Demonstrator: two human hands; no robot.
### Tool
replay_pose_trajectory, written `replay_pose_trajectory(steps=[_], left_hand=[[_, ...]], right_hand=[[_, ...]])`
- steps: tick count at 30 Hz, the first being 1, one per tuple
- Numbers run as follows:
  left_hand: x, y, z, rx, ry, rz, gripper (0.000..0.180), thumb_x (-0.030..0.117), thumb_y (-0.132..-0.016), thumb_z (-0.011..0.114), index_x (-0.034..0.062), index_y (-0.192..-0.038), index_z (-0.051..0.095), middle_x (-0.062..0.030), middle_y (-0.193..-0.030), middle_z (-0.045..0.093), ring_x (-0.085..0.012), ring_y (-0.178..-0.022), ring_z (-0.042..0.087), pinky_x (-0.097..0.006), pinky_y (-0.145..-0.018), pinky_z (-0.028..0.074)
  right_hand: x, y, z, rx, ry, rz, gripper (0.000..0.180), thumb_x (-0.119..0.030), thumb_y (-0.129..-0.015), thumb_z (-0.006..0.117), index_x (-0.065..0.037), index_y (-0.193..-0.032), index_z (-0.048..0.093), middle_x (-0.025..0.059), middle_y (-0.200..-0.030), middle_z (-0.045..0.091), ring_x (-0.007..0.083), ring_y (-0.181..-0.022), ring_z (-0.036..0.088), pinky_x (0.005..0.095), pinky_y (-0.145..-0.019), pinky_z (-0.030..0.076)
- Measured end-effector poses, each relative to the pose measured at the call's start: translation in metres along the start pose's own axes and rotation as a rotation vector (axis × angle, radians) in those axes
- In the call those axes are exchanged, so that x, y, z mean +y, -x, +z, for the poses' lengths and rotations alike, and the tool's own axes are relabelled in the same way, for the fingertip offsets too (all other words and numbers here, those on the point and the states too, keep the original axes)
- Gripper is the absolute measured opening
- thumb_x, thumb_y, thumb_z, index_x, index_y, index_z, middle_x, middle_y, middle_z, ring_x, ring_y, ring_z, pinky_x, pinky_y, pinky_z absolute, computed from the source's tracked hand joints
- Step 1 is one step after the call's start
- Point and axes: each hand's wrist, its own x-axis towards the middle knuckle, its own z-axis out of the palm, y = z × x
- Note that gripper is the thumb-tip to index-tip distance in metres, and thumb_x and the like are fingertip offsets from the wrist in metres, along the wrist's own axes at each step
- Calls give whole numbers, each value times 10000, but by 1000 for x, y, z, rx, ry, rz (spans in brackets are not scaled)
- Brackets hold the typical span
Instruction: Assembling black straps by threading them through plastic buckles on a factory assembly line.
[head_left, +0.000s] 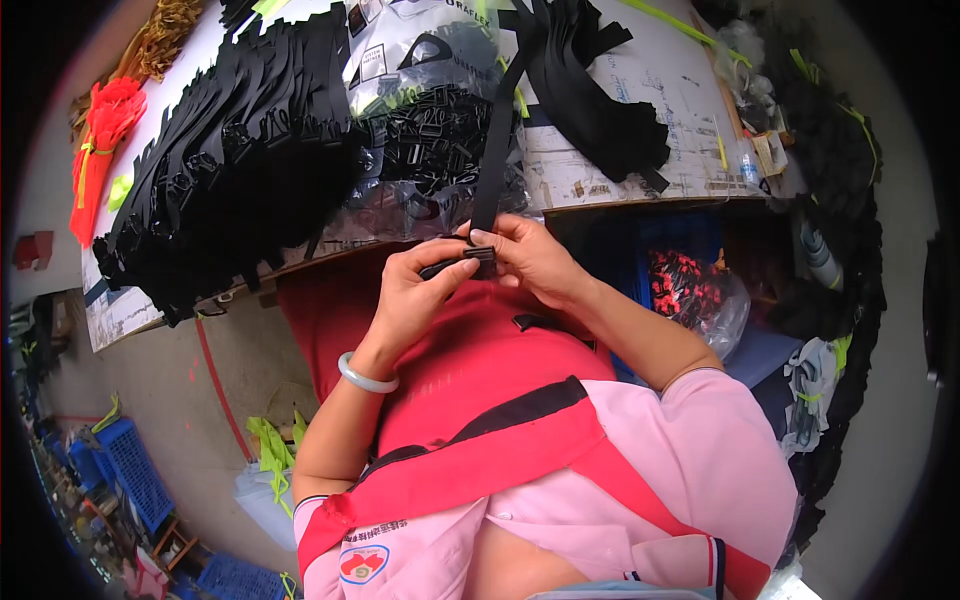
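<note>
1. A person in a pink short-sleeved shirt [690, 430] and a red apron [450, 350] is seen from above, at the near edge of a white, marked surface [640, 75].
2. Both hands meet in front of the apron, just short of that edge. The left hand [412, 285], below a pale bangle [367, 374] on the wrist, is closed, with thumb and fingers pinching a small black plastic buckle [482, 260].
3. The right hand [535, 262] is also closed, its fingertips gripping a black webbing strap [490, 165] right at the buckle. The strap runs from there up over the surface; whether it is threaded through the buckle cannot be made out.
4. Beyond the hands, a clear plastic bag [385, 75] lies on the surface, showing a heap of small black plastic pieces [430, 140].
5. Left of the bag is a thick row of black straps [240, 120], their near ends hanging over the edge. To its right lies a smaller strap bundle [590, 95].
6. At the far left sits a bright red bundle [108, 115].
7. Lower right, beside the right forearm, is a clear bag of red and black pieces [695, 290]. A blue plastic basket [135, 470] stands at lower left.
</note>
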Motion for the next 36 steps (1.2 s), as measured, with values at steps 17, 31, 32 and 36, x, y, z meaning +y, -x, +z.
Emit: replay_pose_trajectory(steps=[17, 31, 32, 36], left_hand=[[11, 49, -63, 463, 89, -91, 183, 82, -861, 691, -18, -1014, 696, -6, -794, 673, -36, -639, 546, -166, -561, 407], [-10, 49, -59, 572, -297, 340, 186, 7, -842, 675, -30, -1025, 668, -43, -875, 666, -81, -725, 581, -208, -641, 464], [-10, 50, -60, 575, -296, 340, 186, 7, -842, 675, -30, -1025, 668, -43, -875, 666, -81, -725, 581, -208, -641, 464], [-12, 54, -63, 599, -376, 399, 194, -20, -820, 669, -26, -1014, 667, -99, -877, 669, -156, -745, 631, -239, -660, 486]], right_hand=[[-42, -7, 51, -211, 529, -19, 189, -199, -961, 571, -20, -957, 632, 12, -686, 629, 32, -452, 485, 179, -420, 378], [14, -28, 80, -134, 121, -70, 211, -206, -956, 588, 0, -997, 585, 74, -714, 649, 58, -445, 530, 189, -405, 433], [17, -31, 79, -125, 132, -79, 204, -199, -956, 587, 0, -1000, 581, 79, -727, 652, 63, -459, 540, 189, -414, 439], [15, -31, 76, -187, 268, 52, 186, -186, -959, 583, -8, -1013, 577, 81, -738, 656, 70, -497, 562, 190, -439, 452]])
